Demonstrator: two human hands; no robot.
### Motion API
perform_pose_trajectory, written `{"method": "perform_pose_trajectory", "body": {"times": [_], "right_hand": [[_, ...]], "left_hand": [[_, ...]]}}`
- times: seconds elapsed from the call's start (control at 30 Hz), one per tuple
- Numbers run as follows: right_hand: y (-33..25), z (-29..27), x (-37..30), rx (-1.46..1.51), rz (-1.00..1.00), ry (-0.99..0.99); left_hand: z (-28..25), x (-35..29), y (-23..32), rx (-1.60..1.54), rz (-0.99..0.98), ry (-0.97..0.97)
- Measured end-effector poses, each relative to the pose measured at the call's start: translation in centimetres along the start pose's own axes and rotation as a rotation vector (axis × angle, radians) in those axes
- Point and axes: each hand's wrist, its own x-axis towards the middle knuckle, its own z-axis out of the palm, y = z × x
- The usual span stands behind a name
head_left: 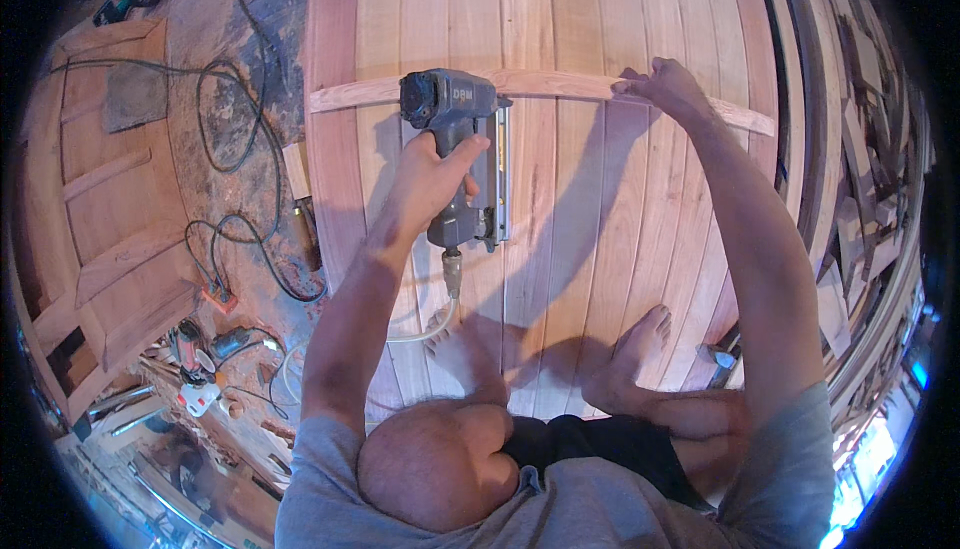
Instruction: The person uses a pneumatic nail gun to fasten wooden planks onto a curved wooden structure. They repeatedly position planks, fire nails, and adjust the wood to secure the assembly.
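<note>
My left hand (440, 177) is wrapped round the handle of a dark grey pneumatic nail gun (462, 96). The gun's head sits over a narrow wooden strip (555, 84) that lies crosswise on a panel of reddish planks (540, 14). Whether its nose touches the strip is hidden. Toward the strip's right part, my right hand (668, 89) pinches it, fingers bent at its edge. A pale air hose (440, 324) leads from the gun's base down past my left forearm. My bare feet rest on the planks.
Left of the panel, a black cable (268, 139) loops over the dusty floor, near a chisel-like tool (305, 229). A framed wooden door piece (120, 189) and several power tools (195, 359) lie farther left. Stacked boards and offcuts (855, 179) line the right side. A hammer head (718, 357) shows near my right knee.
</note>
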Motion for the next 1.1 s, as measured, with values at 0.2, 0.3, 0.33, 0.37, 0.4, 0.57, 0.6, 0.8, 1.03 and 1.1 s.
{"method": "perform_pose_trajectory", "body": {"times": [0.2, 0.3, 0.33, 0.37, 0.4, 0.57, 0.6, 0.8, 1.03, 1.1], "right_hand": [[0.5, 0.3, 0.2, 0.048, -0.018, 0.025], [0.8, 0.5, 0.5, 0.008, -0.050, 0.015], [0.9, 0.5, 0.6, -0.022, -0.044, 0.033], [0.9, 0.5, 0.6, -0.050, -0.038, 0.050], [0.9, 0.4, 0.6, -0.067, -0.035, 0.058], [0.1, -0.3, -0.2, -0.103, -0.059, 0.041], [-0.1, -0.5, -0.3, -0.116, -0.048, 0.037], [-0.4, -0.4, -0.8, -0.159, -0.086, 0.065], [0.9, -0.8, -0.5, -0.055, -0.180, -0.003], [2.2, -1.1, -0.8, 0.032, -0.223, -0.025]], "left_hand": [[4.0, 1.1, 0.8, -0.123, 0.016, -0.081], [4.7, 1.6, 1.2, -0.075, -0.016, -0.086], [4.8, 1.6, 1.3, -0.069, -0.023, -0.084], [4.9, 1.6, 1.4, -0.069, -0.029, -0.084], [5.0, 1.5, 1.4, -0.053, -0.031, -0.083], [5.4, 1.5, 1.7, -0.046, -0.002, -0.057], [5.5, 1.5, 1.7, -0.022, -0.001, -0.049], [5.4, 0.3, 2.1, 0.041, 0.000, -0.060], [8.2, -0.8, 2.8, -0.069, 0.025, -0.176], [10.0, -0.4, 2.7, -0.193, -0.001, -0.191]]}}
